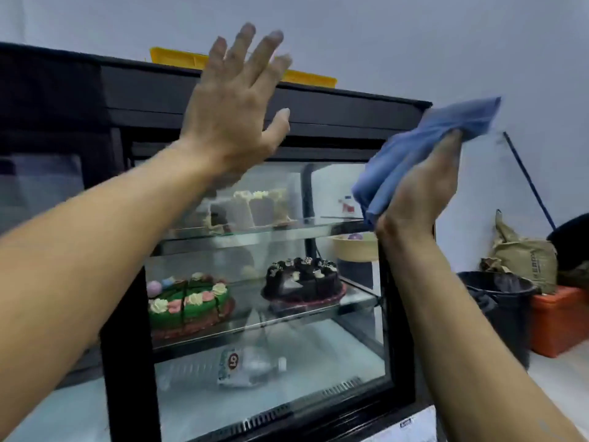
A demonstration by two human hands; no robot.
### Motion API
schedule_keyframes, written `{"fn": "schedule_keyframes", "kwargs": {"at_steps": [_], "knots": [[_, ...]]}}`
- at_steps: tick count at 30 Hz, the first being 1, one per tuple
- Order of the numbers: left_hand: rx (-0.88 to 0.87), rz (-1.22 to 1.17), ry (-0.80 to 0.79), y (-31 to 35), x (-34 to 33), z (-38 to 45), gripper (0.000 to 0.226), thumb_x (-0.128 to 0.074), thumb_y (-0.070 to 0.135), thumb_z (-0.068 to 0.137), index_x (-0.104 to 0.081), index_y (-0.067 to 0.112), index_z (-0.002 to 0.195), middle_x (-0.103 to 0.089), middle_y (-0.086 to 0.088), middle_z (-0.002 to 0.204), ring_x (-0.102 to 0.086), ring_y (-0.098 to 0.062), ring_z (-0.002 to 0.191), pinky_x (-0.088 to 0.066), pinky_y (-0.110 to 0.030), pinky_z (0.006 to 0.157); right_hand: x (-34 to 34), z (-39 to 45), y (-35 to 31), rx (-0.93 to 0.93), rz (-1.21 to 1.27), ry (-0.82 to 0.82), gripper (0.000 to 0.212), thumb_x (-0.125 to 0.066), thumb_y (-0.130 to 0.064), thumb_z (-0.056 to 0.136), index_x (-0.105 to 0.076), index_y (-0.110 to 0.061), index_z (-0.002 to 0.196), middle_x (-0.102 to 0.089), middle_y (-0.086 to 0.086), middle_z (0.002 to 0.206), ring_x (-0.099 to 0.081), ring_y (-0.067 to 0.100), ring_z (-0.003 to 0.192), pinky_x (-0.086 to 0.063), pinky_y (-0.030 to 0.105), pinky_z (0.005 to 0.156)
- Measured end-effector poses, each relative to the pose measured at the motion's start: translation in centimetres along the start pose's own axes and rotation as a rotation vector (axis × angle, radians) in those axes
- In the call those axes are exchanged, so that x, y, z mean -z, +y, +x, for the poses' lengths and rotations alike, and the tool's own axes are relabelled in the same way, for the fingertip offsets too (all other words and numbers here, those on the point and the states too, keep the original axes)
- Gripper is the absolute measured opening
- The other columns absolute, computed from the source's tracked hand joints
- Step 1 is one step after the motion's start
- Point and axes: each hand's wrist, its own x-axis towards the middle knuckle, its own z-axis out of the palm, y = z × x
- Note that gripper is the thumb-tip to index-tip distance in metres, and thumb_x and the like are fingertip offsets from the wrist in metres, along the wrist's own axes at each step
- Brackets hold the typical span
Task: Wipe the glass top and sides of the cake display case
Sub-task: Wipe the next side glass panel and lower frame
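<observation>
Fingers (446, 148) of the right hand (417, 193) curled round a folded blue cloth (424, 145), pinching it against the palm, up beside the top right corner of the display case (318, 110). Cloth bunched lengthwise, long axis slanting from low near the wrist up and away to the right, free end pointing past the corner toward the wall (478, 43). Cannot tell whether touching the frame or just off it; edges blurred.

Fingers (248, 55) of the left hand (232, 113) straight and spread, thumb out to the side, holding nothing, raised in front of the black top band. Just behind those fingertips, a yellow tray (178, 57) lying on the case top.

Below both hands, front glass (271, 362) with shelves behind: cake slices (251, 207) high, a green cake (188, 301) and a chocolate cake (302, 279) lower, a bottle (251, 366) lying on the floor of the case.

Judging progress: early or mid-task, probably; no wet streaks or clear wipe marks to tell done from undone. Top surface hidden from this angle. Right side likely next, cloth being nearest to it.
</observation>
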Motion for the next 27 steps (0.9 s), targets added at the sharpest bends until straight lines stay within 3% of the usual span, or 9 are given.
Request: {"fn": "schedule_keyframes", "kwargs": {"at_steps": [4, 6, 8, 10, 12, 15, 17, 21, 27], "knots": [[0.183, 0.086, -0.12, -5.8, 0.7, 2.5, 0.072, -0.028, 0.055, 0.099, -0.035, 0.013, 0.157, -0.026, -0.009, 0.17, -0.014, -0.036, 0.158, -0.012, -0.057, 0.127, -10.4, 3.0, -2.9, 0.489, -0.191, -0.288, 0.035, -0.037, -0.034, 0.111, -0.054, -0.02, 0.139, -0.065, -0.006, 0.131, -0.06, -0.006, 0.116, -0.047, 0.018, 0.097], [0.258, 0.143, -0.199, -7.8, 0.5, 2.6, 0.07, -0.023, 0.056, 0.102, -0.044, 0.011, 0.151, -0.039, -0.014, 0.162, -0.027, -0.039, 0.153, -0.022, -0.058, 0.123, -14.0, 5.3, -1.0, 0.698, -0.571, -0.46, 0.053, -0.028, -0.041, 0.11, -0.042, -0.017, 0.155, -0.051, 0.007, 0.153, -0.046, 0.011, 0.141, -0.039, 0.031, 0.113], [0.315, 0.177, -0.263, -8.8, 0.5, 1.8, 0.07, -0.02, 0.058, 0.105, -0.061, 0.009, 0.131, -0.061, -0.022, 0.136, -0.052, -0.044, 0.13, -0.04, -0.052, 0.108, -15.9, 6.9, 1.3, 0.785, -1.121, -0.626, 0.071, -0.015, -0.057, 0.103, -0.03, -0.019, 0.161, -0.024, 0.013, 0.168, -0.014, 0.031, 0.157, -0.013, 0.047, 0.127], [0.374, 0.163, -0.312, -8.8, 1.0, 1.6, 0.068, -0.019, 0.058, 0.108, -0.068, 0.011, 0.117, -0.067, -0.024, 0.12, -0.06, -0.045, 0.113, -0.042, -0.046, 0.093, -16.4, 7.7, 3.3, 0.742, -1.354, -0.739, 0.078, -0.016, -0.067, 0.096, -0.036, -0.023, 0.158, -0.03, 0.01, 0.165, -0.012, 0.033, 0.156, -0.007, 0.05, 0.126], [0.434, 0.166, -0.321, -8.7, 1.3, 2.1, 0.07, -0.017, 0.054, 0.109, -0.071, 0.009, 0.117, -0.067, -0.025, 0.118, -0.06, -0.045, 0.113, -0.041, -0.046, 0.091, -16.0, 8.1, 4.5, 0.723, -1.282, -0.725, 0.061, -0.027, -0.062, 0.101, -0.049, -0.025, 0.145, -0.048, 0.007, 0.151, -0.032, 0.029, 0.146, -0.017, 0.046, 0.123], [0.475, 0.141, -0.262, -8.5, 0.5, 2.3, 0.067, -0.02, 0.046, 0.111, -0.072, 0.004, 0.109, -0.069, -0.024, 0.113, -0.061, -0.044, 0.109, -0.042, -0.046, 0.095, -16.1, 7.8, 4.7, 0.846, -1.247, -0.608, 0.055, -0.019, -0.056, 0.101, -0.06, -0.024, 0.119, -0.061, 0.006, 0.126, -0.049, 0.031, 0.123, -0.031, 0.042, 0.108], [0.464, 0.108, -0.218, -8.5, -0.4, 2.2, 0.065, -0.021, 0.042, 0.112, -0.071, 0.004, 0.097, -0.07, -0.023, 0.104, -0.061, -0.041, 0.098, -0.04, -0.046, 0.099, -16.4, 7.7, 5.3, 0.899, -1.199, -0.529, 0.049, -0.02, -0.049, 0.102, -0.058, -0.018, 0.104, -0.062, 0.008, 0.112, -0.052, 0.033, 0.11, -0.033, 0.041, 0.101], [0.491, 0.051, -0.13, -8.5, -0.8, 2.0, 0.064, -0.025, 0.039, 0.112, -0.071, 0.002, 0.087, -0.067, -0.022, 0.087, -0.044, -0.032, 0.076, -0.037, -0.047, 0.101, -16.9, 7.5, 6.8, 0.92, -1.091, -0.407, 0.042, -0.03, -0.043, 0.104, -0.061, -0.015, 0.098, -0.063, 0.006, 0.105, -0.052, 0.034, 0.102, -0.034, 0.041, 0.096], [0.557, 0.032, 0.096, -7.7, -1.7, 1.3, 0.052, -0.046, 0.031, 0.107, -0.065, 0.009, 0.064, -0.058, -0.017, 0.06, -0.033, -0.027, 0.062, -0.043, -0.045, 0.075, -17.4, 7.0, 7.1, 0.884, -1.015, -0.318, 0.041, -0.036, -0.043, 0.102, -0.064, -0.014, 0.093, -0.062, 0.006, 0.096, -0.053, 0.032, 0.099, -0.038, 0.046, 0.102]]}}
